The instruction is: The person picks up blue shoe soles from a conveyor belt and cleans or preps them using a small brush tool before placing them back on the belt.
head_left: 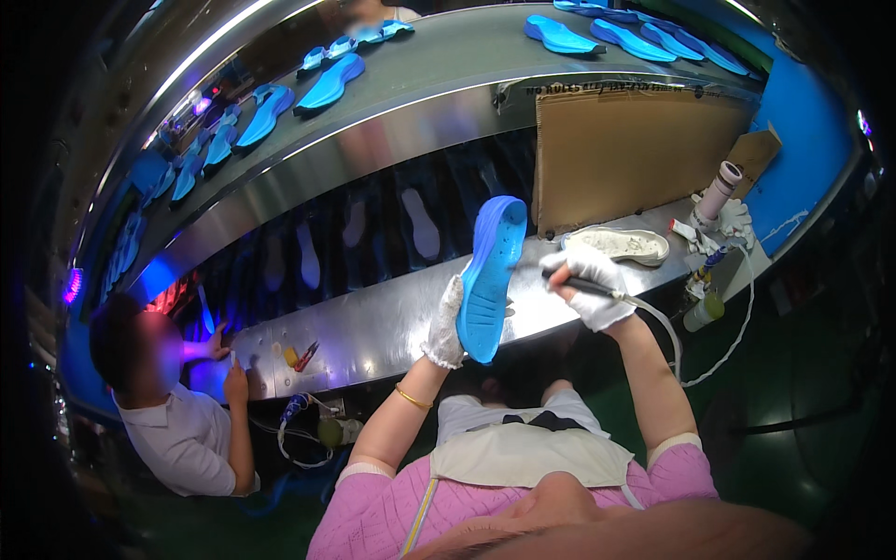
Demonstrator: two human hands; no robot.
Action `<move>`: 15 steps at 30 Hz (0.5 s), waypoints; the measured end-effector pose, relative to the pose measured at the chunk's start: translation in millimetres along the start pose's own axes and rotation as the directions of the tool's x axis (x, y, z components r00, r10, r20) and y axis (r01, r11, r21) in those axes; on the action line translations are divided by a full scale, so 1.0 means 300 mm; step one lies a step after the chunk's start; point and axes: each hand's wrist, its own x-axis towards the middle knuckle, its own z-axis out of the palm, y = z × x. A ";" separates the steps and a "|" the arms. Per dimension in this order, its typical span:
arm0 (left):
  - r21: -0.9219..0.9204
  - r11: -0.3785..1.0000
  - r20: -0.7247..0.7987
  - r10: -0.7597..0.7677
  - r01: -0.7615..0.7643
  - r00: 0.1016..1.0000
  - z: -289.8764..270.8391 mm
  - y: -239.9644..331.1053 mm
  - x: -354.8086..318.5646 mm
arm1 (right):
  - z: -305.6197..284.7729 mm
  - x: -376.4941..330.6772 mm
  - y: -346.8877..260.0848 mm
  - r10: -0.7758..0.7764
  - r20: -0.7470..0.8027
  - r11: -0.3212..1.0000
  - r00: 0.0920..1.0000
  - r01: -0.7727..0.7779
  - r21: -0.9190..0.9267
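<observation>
Upright over the metal bench, a blue shoe sole (492,280) is gripped along its left edge by my left hand (446,329), in a thin white glove with bare-looking fingertips partly hidden behind the sole. My right hand (605,273), also gloved in white, closes around a black pen-like tool (590,287). The tool's tip points at the sole's right side, apparently a little short of it. From its back end a pale hose (665,322) curves down to the right. Behind my right hand lies a cream-white sole (620,245) on the bench.
A conveyor belt (439,65) carries several blue soles. Below it stands a cardboard sheet (644,154). At right are a pinkish cylinder (719,189) and cords. At left, a co-worker (182,439) sits near pliers (306,357) on the bench (359,341).
</observation>
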 end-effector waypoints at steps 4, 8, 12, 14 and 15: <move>0.142 0.989 0.016 0.050 -0.052 0.999 0.029 -0.008 -0.013 | -0.013 0.067 0.002 -0.034 -0.132 0.998 0.991 0.028 -0.048; 0.230 0.966 -0.009 0.126 -0.121 0.992 0.006 0.013 -0.025 | -0.015 0.035 -0.018 -0.019 0.138 0.991 0.990 0.037 -0.128; -0.016 0.998 0.011 0.062 -0.062 0.998 0.028 0.006 -0.030 | 0.090 0.012 -0.014 0.054 -0.049 0.994 0.997 -0.049 0.100; -0.112 0.993 0.028 0.028 -0.024 0.999 0.026 0.006 -0.022 | 0.137 0.006 -0.034 -0.186 -0.123 0.976 0.975 0.169 -0.141; -0.239 0.970 0.026 0.056 -0.048 0.998 -0.001 0.002 -0.012 | 0.171 -0.003 -0.055 -0.193 -0.045 0.976 0.980 0.187 -0.114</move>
